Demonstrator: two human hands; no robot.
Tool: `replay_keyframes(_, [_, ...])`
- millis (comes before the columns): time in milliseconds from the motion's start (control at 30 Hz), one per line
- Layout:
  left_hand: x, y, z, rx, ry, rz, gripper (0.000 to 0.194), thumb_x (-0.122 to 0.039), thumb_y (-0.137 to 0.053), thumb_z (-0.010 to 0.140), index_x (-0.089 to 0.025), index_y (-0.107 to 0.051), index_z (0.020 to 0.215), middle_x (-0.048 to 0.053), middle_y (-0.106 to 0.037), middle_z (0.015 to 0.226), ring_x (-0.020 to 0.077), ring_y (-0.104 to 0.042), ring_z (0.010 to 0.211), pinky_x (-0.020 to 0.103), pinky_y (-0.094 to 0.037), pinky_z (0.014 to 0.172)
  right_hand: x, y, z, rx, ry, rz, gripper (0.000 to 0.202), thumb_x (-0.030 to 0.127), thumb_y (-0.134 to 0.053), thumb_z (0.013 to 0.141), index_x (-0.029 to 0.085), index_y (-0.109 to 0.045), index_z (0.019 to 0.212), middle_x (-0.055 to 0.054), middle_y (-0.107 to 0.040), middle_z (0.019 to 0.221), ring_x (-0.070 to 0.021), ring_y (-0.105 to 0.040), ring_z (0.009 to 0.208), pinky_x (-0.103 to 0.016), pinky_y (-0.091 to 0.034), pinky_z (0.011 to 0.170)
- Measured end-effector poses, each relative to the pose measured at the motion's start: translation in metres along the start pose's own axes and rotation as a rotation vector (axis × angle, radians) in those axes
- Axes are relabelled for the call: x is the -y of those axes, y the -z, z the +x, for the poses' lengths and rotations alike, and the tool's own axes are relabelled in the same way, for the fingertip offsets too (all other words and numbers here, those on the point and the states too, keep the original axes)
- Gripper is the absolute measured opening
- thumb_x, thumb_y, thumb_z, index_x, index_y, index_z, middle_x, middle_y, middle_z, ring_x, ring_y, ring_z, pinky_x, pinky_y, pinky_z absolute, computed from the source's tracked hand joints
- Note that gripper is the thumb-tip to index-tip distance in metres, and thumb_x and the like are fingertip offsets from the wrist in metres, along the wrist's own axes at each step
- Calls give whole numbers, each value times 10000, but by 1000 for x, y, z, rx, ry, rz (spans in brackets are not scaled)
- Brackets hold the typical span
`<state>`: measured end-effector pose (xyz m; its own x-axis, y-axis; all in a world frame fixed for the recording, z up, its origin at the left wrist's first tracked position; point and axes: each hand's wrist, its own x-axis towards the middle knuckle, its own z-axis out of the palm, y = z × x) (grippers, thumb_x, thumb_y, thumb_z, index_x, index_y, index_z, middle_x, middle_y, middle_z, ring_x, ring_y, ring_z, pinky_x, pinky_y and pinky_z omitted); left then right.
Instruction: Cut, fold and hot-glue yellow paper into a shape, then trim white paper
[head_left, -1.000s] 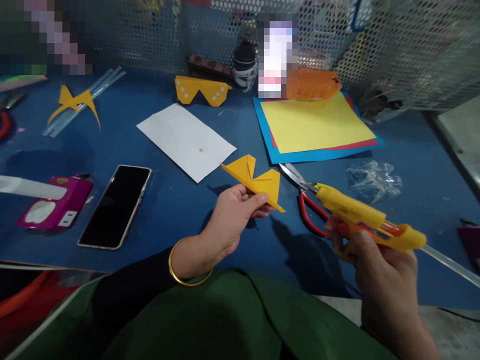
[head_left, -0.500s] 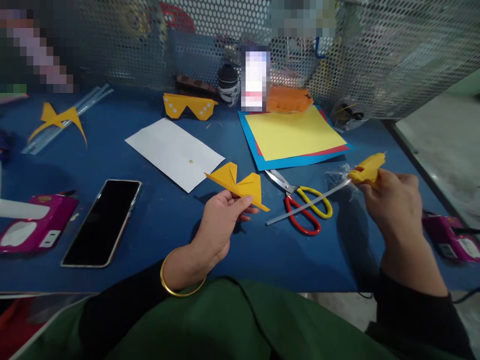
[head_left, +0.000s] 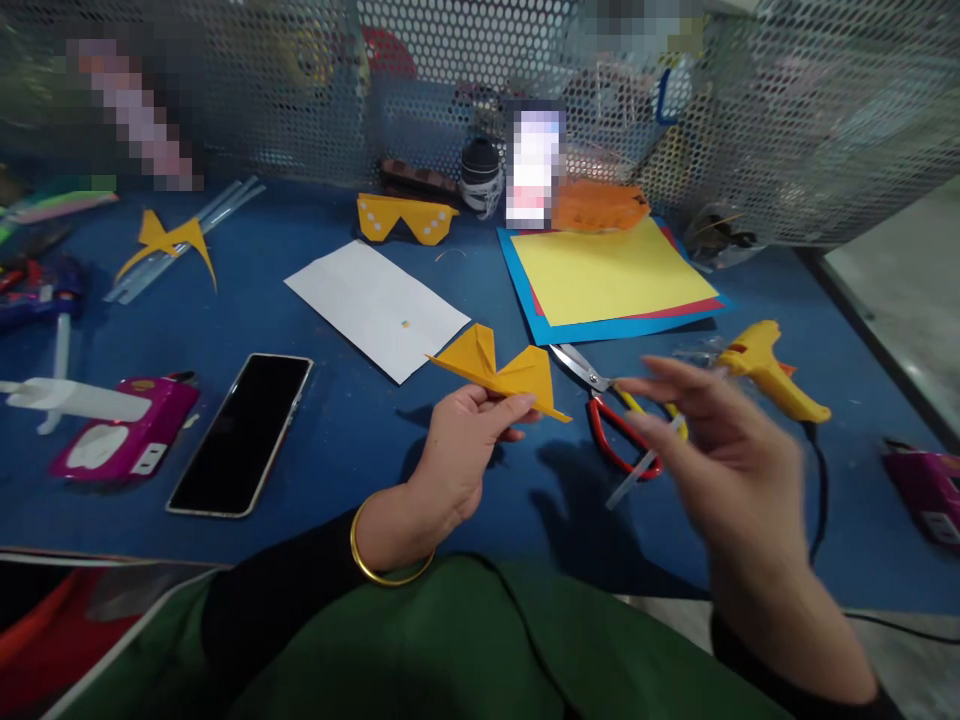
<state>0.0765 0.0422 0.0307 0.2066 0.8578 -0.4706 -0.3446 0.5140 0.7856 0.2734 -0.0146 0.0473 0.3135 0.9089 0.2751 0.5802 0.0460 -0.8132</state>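
The left hand [head_left: 469, 440] is in the middle of the frame, palm turned inward, thumb pressed over bent fingers in a closed pinch. Its wrist [head_left: 386, 530] wears a gold bangle, and a black-sleeved forearm [head_left: 285, 590] runs to the lower left. The right hand [head_left: 727, 460], slightly blurred, is raised right of centre, thumb and fingers spread apart, pointing toward the middle. Its bare wrist [head_left: 780, 590] angles to the lower right corner, where a black sleeve [head_left: 757, 655] shows.

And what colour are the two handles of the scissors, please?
The left handle is red, the right handle yellow; best in the head view.
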Motion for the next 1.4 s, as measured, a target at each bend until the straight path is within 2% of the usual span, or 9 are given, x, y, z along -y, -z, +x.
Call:
replay_keyframes(67, [1,0,0,-7,-18,-2,255,-256,-860,661,-141,-759,865,51,-747,882,121,-660,768,216,-463,628,13,-24,-10,131,-92,215,424,322,-768,809,263,-652,1213,-53,-780,1064,-236,-711,1058,-464,-494,1022])
replay_keyframes(133, [2,0,-1,-6,-26,0,249,-251,-863,657,-146,-769,863,46,-742,874,105,-628,754,207,-453,622,16,-40,-13,135,-145,324,418,275,-777,793,253,-649,1190,-42,-781,1033,-217,-712,1038,-453,-488,1038])
replay_keyframes(233, [3,-1,-2,1,-21,-4,229,-238,-858,659,-155,-777,857,41,-743,876,96,-601,737,203,-439,611,12,-50,-11,89,-184,371,385,225,-765,789,239,-651,1157,-23,-770,956,-189,-716,953,-423,-511,999])
replay_keyframes(500, [3,0,-1,24,-42,3,236,-242,-869,644,-162,-783,848,44,-752,882,104,-593,743,220,-426,628,10,-54,-16,98,-228,451,359,213,-749,800,244,-635,1139,15,-712,872,-136,-679,845,-304,-544,830])
replay_keyframes(833, [4,0,-1,14,-59,31,227,-241,-875,620,-165,-781,813,38,-745,837,108,-580,723,232,-426,640,8,-58,-16,92,-270,478,369,228,-740,794,237,-623,1143,11,-698,836,-149,-678,814,-315,-552,787])
replay_keyframes(967, [4,-1,-2,9,-67,37,212,-245,-868,627,-170,-786,807,43,-746,830,115,-574,705,246,-428,640,6,-58,-17,115,-270,472,402,237,-734,802,239,-610,1184,-1,-694,874,-165,-675,845,-350,-556,822])
replay_keyframes(1133, [3,-2,-2,-14,-87,28,197,-250,-860,632,-171,-786,797,52,-756,857,125,-587,714,256,-434,648,2,-55,-19,139,-209,484,442,229,-727,816,271,-610,1241,-38,-669,1100,-195,-639,1075,-410,-496,1006])
replay_keyframes(1267, [3,-1,-1,-15,-90,42,207,-260,-863,636,-169,-787,806,49,-752,851,123,-580,719,252,-430,649,2,-55,-19,85,-213,511,365,226,-706,833,265,-650,1192,-26,-663,1044,-185,-640,1023,-391,-504,976])
replay_keyframes(1400, [4,0,0,-40,-86,41,236,-262,-868,627,-172,-783,828,47,-752,874,126,-583,739,251,-426,652,5,-56,-17,-167,-211,488,304,196,-768,783,255,-718,1077,15,-651,872,-137,-630,824,-300,-528,809])
